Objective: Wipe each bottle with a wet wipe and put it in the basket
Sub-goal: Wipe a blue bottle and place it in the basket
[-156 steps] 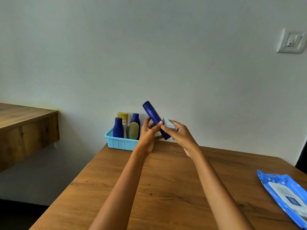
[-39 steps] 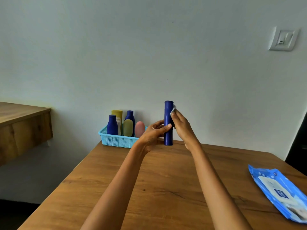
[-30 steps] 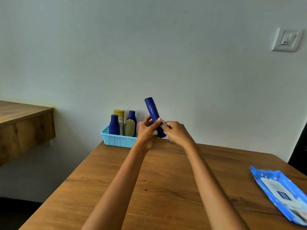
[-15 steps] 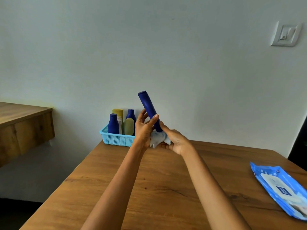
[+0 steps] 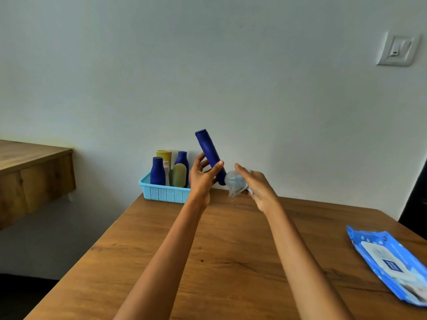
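1. Head view: the left hand (image 5: 201, 179) grips a tall dark blue bottle (image 5: 210, 155), thumb across its near side and fingers (image 5: 201, 160) curled behind. The bottle is held in the air above the far edge of the table (image 5: 221, 250), tilted so its top leans up and to the left of the fingers.
2. The right hand (image 5: 256, 184) holds a crumpled white wet wipe (image 5: 234, 183) bunched against its palm. Its fingers point up and left, only loosely curled; how they clamp the wipe cannot be told. The wipe lies just right of the bottle's lower end, touching or nearly touching it.
3. Left of the left hand's fingers, and partly behind them, a light blue lattice basket (image 5: 161, 193) stands on the far left corner of the table, against the wall (image 5: 208, 65).
4. Upright in the basket: a short dark blue bottle (image 5: 157, 171) at the front left, a yellow-capped bottle (image 5: 164, 158) behind it, a second dark blue bottle (image 5: 181, 158) further right, and a pale olive bottle (image 5: 179, 178) in front of that one. The basket's right end is hidden by the left hand.
5. Well to the right of the right hand's fingers, a blue pack of wipes (image 5: 390, 264) lies flat at the table's right edge.
6. A light switch (image 5: 396, 51) is on the wall, upper right; a wooden desk (image 5: 32, 176) stands at the left.
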A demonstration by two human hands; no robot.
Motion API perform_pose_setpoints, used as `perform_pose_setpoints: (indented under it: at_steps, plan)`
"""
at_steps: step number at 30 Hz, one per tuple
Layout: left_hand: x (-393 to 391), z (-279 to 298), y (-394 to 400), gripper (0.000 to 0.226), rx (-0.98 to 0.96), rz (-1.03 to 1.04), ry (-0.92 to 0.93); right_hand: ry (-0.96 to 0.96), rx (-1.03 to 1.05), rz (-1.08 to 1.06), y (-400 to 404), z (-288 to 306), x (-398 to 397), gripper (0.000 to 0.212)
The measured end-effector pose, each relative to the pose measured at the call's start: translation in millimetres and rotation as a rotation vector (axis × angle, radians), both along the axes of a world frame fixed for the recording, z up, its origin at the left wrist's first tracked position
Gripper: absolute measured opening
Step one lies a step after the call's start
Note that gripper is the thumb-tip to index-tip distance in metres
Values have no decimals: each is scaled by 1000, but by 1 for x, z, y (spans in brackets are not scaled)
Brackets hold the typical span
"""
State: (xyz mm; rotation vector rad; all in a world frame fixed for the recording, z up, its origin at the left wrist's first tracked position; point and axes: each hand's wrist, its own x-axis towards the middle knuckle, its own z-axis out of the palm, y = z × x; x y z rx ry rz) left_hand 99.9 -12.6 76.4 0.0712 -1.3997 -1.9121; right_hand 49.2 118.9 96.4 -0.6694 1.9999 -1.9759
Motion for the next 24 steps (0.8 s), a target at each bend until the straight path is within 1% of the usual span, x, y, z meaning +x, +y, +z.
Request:
perform_pose_setpoints:
  at_steps: [1,2,4,5,6,7,10,12,15,18,24]
  plan:
    - [0,0,2,65,2,-13,-15,18,15,-6,1,2,3,69]
    - [-1,-1,3,64,-1,-23,-35,21,21,26,1,2,6,69]
    - [-3,-3,6,62,3,-22,-63,6,36,147,-1,2,7,56]
    - [-4,-4,7,62,16,-15,-70,9,37,196,-3,3,11,46]
    - [-5,-5,7,63,36,-8,-78,13,43,227,-5,5,14,36]
    - [-6,-4,7,64,58,-4,-90,41,68,210,-9,6,15,30]
    - [-5,1,8,60,63,10,-118,219,247,107,-19,5,15,28]
    - [-5,0,9,61,54,20,-141,271,293,74,-19,2,13,26]
    - [-5,-4,9,61,58,20,-180,243,271,48,-15,-3,9,26]
    - [-1,-6,11,61,24,28,-217,223,252,28,-10,-6,5,26]
    - [19,0,8,60,-95,7,-282,169,206,123,7,-14,19,32]
